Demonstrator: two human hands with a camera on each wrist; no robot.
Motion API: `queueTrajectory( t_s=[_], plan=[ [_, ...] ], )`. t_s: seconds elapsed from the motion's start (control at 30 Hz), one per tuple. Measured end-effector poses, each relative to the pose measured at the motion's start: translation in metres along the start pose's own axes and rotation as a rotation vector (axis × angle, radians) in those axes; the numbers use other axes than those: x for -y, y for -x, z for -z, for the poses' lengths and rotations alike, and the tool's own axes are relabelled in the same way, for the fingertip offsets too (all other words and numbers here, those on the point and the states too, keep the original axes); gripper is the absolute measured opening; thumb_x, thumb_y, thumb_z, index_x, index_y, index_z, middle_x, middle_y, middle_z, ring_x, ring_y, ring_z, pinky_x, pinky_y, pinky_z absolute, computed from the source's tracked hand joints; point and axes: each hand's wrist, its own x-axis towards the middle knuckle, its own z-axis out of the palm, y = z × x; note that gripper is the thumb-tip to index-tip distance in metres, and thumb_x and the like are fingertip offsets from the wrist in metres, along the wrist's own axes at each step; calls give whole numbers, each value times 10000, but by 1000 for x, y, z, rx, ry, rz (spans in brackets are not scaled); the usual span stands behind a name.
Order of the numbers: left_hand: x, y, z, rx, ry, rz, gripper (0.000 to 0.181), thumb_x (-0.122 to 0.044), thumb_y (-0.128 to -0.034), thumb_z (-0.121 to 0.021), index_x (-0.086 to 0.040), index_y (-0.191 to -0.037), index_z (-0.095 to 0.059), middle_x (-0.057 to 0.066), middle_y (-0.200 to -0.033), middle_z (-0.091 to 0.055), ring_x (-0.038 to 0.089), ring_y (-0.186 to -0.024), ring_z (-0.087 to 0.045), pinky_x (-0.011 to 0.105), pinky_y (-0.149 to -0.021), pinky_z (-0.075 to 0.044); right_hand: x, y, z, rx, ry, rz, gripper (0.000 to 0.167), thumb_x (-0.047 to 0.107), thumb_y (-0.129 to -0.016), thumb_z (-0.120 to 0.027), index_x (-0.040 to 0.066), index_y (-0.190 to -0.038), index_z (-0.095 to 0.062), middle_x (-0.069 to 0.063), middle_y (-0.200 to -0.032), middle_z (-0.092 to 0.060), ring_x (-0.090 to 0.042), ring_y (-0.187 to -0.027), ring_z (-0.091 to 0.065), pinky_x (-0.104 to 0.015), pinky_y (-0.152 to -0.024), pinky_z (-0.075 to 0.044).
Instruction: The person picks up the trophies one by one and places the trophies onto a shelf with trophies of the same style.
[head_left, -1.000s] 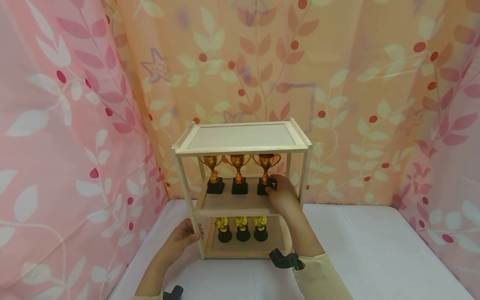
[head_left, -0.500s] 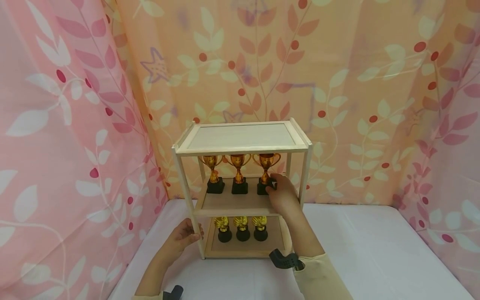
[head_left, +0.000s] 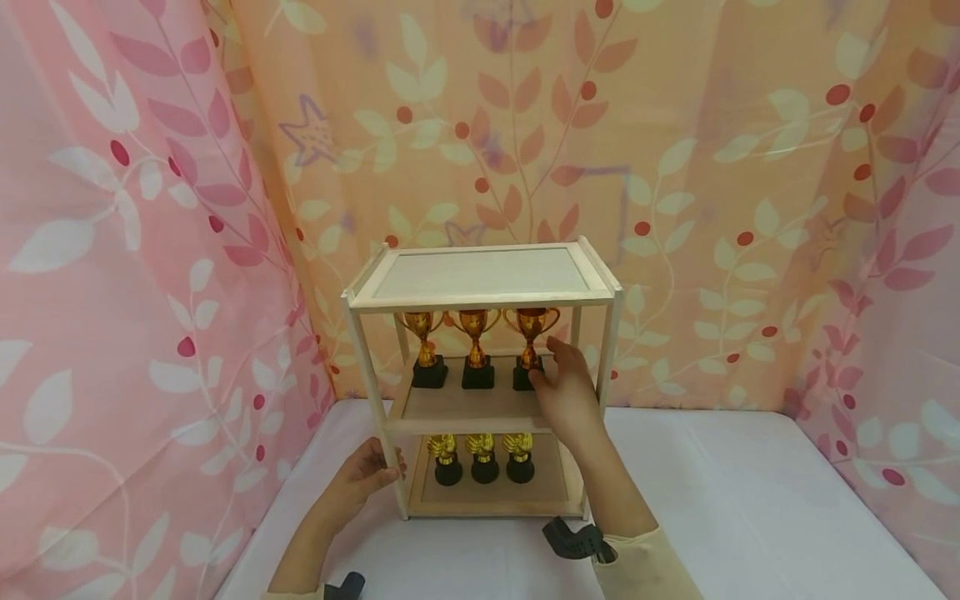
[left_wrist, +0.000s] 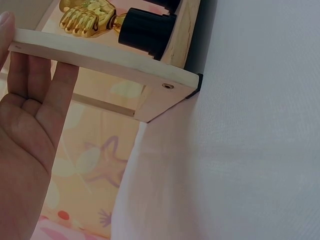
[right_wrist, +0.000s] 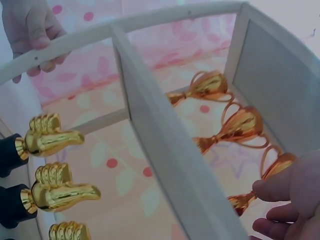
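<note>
A small three-tier wooden shelf (head_left: 480, 425) stands on the white cloth. My left hand (head_left: 367, 473) holds its front left post (left_wrist: 100, 55), with the thumb on one side and fingers on the other. Three gold two-handled trophy cups on black bases line the middle tier: a left cup (head_left: 428, 350), a centre cup (head_left: 477, 350) and a right cup (head_left: 528, 362). Beside the right cup is my right hand (head_left: 568, 392), its thumb and fingers spread apart near the base. The right wrist view shows the parted fingers (right_wrist: 280, 222) next to that cup, not wrapped round it.
On the bottom tier stand three gold thumbs-up trophies (head_left: 484, 458) with round black bases. The top tier (head_left: 483, 273) is a flat panel above the cups. Patterned curtains (head_left: 712, 208) surround the white-covered table (head_left: 720, 492).
My right hand has loosened from the right cup's base; its fingers have straightened and lifted slightly. The cups stay in place, and my left hand keeps its hold on the post.
</note>
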Motion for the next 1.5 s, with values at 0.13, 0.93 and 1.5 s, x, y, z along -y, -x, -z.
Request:
queueTrajectory(
  t_s=[0.13, 0.93, 1.5],
  plan=[
    [-1, 0, 0, -8, -3, 5, 227, -19, -1015, -581, 54, -1190, -457, 35, -1133, -606, 374, -1130, -623, 349, -980, -536, 5, 11, 4, -4, -15, 9, 613, 214, -1017, -618, 88, -1562, -366, -149, -1527, -410, -377, -1405, -437, -594, -1133, -374],
    [2, 1, 1, 5, 17, -28, 211, 17, -1007, -576, 63, -1167, -447, 121, -1149, -617, 192, -1077, -644, 345, -971, -540, -28, 88, 36, 8, -61, 347, 436, 200, -1022, -645, 181, -1444, -536, 32, -1412, -587, -163, -1344, -545, -205, -1102, -415],
    [3, 2, 2, 16, 13, -43, 206, 28, -1009, -563, 65, -1173, -444, 123, -1153, -618, 182, -1077, -644, 350, -981, -537, -55, 105, 71, -19, 29, 544, 477, -30, -924, -702, 133, -1363, -610, 0, -1343, -632, -84, -1288, -564, -123, -1076, -385]
  ],
)
